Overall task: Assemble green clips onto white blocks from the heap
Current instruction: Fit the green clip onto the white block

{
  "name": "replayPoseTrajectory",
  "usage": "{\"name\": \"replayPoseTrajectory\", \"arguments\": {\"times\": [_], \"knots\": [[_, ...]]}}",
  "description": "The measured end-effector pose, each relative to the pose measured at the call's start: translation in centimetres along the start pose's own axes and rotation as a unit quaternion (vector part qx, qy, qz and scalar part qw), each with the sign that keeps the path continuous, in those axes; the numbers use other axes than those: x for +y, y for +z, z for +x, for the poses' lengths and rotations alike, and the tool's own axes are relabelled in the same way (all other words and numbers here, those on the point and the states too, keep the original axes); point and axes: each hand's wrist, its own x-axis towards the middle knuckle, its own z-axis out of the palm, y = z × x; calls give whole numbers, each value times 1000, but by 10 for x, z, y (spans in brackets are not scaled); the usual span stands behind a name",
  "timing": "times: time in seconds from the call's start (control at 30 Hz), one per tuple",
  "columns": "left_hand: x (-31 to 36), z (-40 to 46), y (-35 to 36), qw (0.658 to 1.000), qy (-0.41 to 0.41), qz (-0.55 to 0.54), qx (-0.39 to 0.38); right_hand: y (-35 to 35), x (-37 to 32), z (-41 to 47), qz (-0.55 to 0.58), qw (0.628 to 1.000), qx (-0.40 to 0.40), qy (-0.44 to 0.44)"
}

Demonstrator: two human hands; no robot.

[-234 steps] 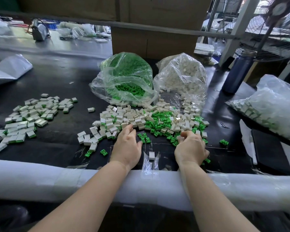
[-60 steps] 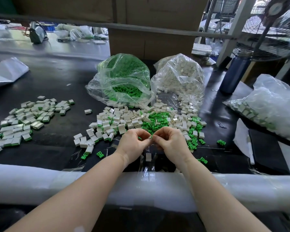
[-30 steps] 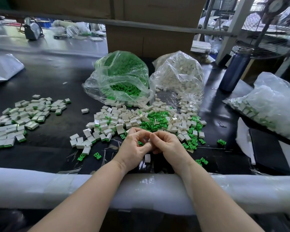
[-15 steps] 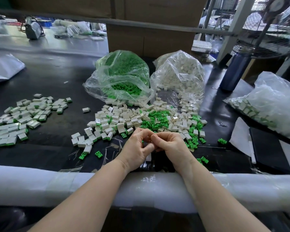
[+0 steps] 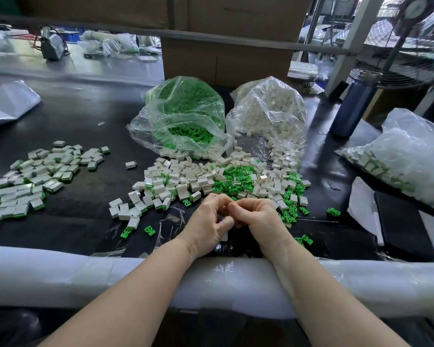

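Left hand [image 5: 209, 222], right hand [image 5: 257, 217]: curled together just before heap [image 5: 218, 179]; pinched part hidden. Step, judged: seating clip. Next: firm press, then set aside.

Soft daylight from the right, wide-angle edge bending, blurred background.

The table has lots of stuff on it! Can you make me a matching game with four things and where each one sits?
Things:
1. bag of green clips
2. blue bottle
3. finished blocks
4. hands

Places:
A. far right, upright
B. left side, spread out
C. near edge, together
D. middle back, beside the white bag

Pairs: 1-D, 2-A, 3-B, 4-C
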Motion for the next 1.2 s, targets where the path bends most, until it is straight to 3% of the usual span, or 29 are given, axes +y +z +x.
{"name": "replayPoseTrajectory", "arguments": {"times": [0.6, 0.87, 1.03, 1.2], "knots": [[1, -1, -2, 1000, 2, -13, -6, 0, 0, 1, -2, 1000, 11, 4], [-6, 2, -4, 996, -11, -25, 81, 1, 3, 2, -30, 997, 56, -51], [-8, 2, -3, 996, -31, -19, 81, -1, 5, 2, -157, 977, 102, -99], [-6, 0, -2, 997, -34, -6, 70, -2, 6, 4, -208, 965, 111, -112]]}}
